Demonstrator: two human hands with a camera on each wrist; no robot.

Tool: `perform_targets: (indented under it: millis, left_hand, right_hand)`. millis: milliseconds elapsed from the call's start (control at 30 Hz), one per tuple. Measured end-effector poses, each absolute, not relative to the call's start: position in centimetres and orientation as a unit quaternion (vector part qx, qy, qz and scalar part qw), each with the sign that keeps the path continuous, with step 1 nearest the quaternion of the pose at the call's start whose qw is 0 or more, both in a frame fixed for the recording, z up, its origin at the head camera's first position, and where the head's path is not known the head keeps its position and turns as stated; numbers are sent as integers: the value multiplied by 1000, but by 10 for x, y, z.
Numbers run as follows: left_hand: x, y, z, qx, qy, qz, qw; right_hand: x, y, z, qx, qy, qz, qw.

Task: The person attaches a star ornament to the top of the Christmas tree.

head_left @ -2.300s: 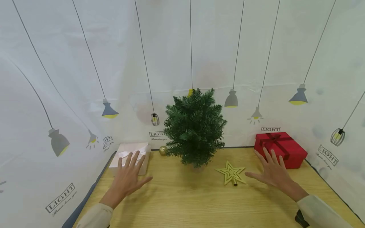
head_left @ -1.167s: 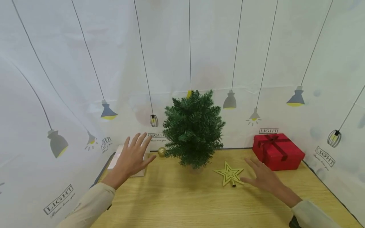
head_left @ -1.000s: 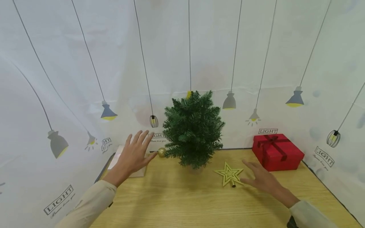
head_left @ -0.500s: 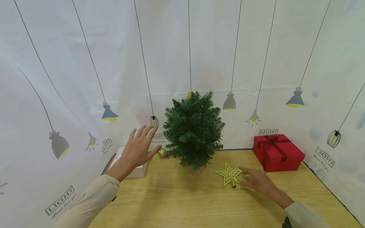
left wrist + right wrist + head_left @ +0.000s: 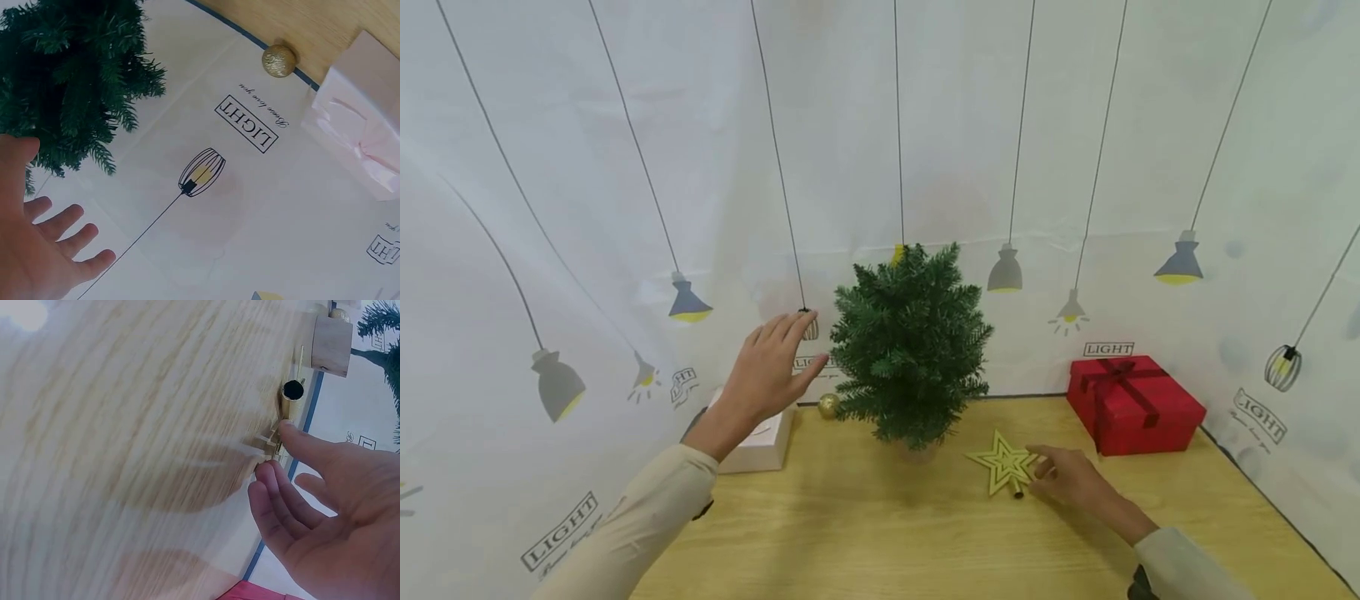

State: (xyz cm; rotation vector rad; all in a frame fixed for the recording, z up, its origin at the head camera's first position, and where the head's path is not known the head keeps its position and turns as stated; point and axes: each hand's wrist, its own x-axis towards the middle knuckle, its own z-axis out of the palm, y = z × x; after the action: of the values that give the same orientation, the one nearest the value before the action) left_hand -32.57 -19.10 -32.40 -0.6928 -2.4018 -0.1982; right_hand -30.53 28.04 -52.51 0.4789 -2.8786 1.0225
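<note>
A gold star tree topper (image 5: 1002, 463) with a short hollow tube (image 5: 292, 391) lies on the wooden table. My right hand (image 5: 1073, 482) is at its right side, thumb and curled fingers pinching the star's points near the tube. The star still lies flat. My left hand (image 5: 766, 367) is raised in the air with fingers spread, just left of the small green Christmas tree (image 5: 912, 350). In the left wrist view, the thumb (image 5: 22, 150) overlaps the branches; whether it touches them is unclear. The tree's base (image 5: 917, 452) is mostly covered by its branches.
A gold ball ornament (image 5: 829, 406) sits left of the tree by the table's back edge. Behind my left forearm stands a pale pink gift box (image 5: 763, 450) with a ribbon. At the right back is a red gift box (image 5: 1172, 408). A printed backdrop (image 5: 865, 125) encloses the table.
My right hand has moved left and down from beside the red box to the star, its fingers curling in. My left hand has risen from over the pale box towards the tree.
</note>
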Motion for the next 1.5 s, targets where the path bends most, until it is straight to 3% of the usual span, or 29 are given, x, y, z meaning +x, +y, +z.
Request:
perform_targets:
  millis: [167, 500, 900, 1500]
  left_hand:
    - [-331, -184, -316, -277, -897, -122, 323]
    - [-337, -166, -298, -254, -903, -224, 263]
    - [-355, -151, -285, -304, -861, -328, 244]
    - [-371, -139, -282, -329, -820, -426, 193]
  right_hand:
    - [-305, 281, -526, 151, -930, 333, 24]
    - [-305, 288, -524, 151, -926, 345, -12]
    - [-298, 291, -521, 212, -880, 421, -65]
    - [-302, 289, -521, 271, -843, 463, -35]
